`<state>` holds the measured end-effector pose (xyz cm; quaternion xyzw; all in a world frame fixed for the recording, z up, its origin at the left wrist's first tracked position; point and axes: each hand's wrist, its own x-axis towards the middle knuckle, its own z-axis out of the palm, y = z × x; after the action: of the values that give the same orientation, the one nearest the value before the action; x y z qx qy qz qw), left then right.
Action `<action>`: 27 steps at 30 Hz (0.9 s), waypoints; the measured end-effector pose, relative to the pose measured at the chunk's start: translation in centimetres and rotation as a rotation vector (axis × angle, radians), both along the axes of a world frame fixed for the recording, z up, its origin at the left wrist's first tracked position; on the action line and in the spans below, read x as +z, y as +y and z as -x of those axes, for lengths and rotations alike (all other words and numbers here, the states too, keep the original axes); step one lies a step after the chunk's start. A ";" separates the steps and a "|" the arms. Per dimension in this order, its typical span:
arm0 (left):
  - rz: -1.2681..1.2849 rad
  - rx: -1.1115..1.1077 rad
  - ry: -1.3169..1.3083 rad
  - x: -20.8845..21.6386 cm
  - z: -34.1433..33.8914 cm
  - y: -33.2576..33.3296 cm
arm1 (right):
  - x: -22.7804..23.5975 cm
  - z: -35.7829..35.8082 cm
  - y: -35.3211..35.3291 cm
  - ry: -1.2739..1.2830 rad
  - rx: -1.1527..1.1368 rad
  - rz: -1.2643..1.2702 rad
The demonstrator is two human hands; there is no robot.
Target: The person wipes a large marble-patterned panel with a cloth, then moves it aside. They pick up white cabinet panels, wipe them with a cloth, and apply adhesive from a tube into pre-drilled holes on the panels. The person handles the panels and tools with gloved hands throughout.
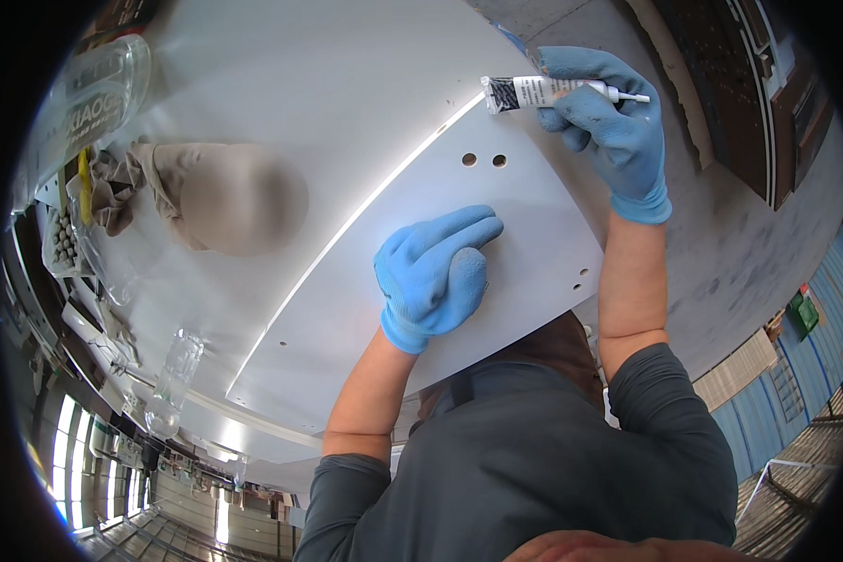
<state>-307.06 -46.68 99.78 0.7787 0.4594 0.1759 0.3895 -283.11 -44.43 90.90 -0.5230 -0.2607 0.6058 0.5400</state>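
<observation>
In my blue-gloved right hand [618, 131], raised over the far right corner of the panel, is a small squeeze tube [534, 92]. Its printed body is white with a black crimped end at the left, and a thin white nozzle points right. My left hand [436, 267], also gloved in blue, rests on the pale grey panel [543, 225]. Two of its fingers stretch out flat, the others are bent, and nothing shows in them. Two round holes [484, 160] lie beyond my left hand, and smaller holes [580, 279] sit near the panel's right edge.
The panel lies on a larger white surface [281, 75]. A beige cloth bundle [225, 197], a clear plastic container [103, 103], a tray of small round pieces [64, 244] and a clear bottle [173, 379] stand at the left. Dark brown boards [749, 103] are at the far right.
</observation>
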 end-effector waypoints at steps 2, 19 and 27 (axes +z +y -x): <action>0.004 -0.002 0.004 0.0 0.0 0.0 | -0.1 -0.4 0.1 0.018 0.031 0.006; -0.041 -0.006 0.012 -0.2 -0.1 -0.1 | 0.4 -1.0 1.3 0.024 0.118 0.026; -0.042 0.001 0.023 -0.4 -0.2 -0.2 | -2.3 -1.9 0.0 0.052 -0.009 0.065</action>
<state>-306.88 -46.89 99.38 0.7884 0.4605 0.1770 0.3675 -281.20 -44.39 88.62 -0.5255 -0.2246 0.6248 0.5321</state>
